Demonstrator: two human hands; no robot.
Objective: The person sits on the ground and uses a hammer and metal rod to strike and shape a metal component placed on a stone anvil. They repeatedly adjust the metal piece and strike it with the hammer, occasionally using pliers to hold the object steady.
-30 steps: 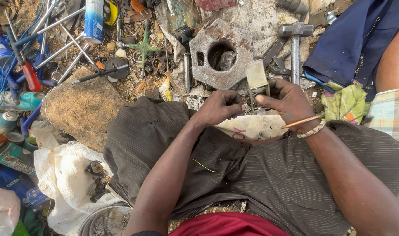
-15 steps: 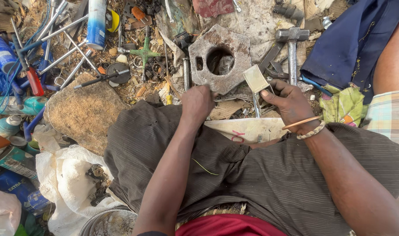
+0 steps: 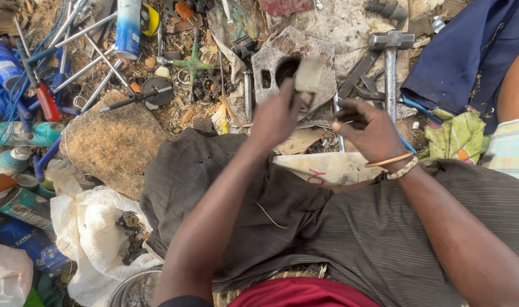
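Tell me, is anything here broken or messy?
Yes. Tools lie scattered over the dirt: a hammer, long metal rods crossing each other, spray cans. The grey metal plate looks rusty and chipped. The left hand holds a pale block above it.

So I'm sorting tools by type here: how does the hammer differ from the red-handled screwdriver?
The hammer lies at the upper right beside the metal plate, near the right hand; the screwdriver lies far left among the steel rods. The hammer is all grey metal with a broad head; the screwdriver has a red handle and looks slimmer. Neither hand touches either; both lie on the ground.
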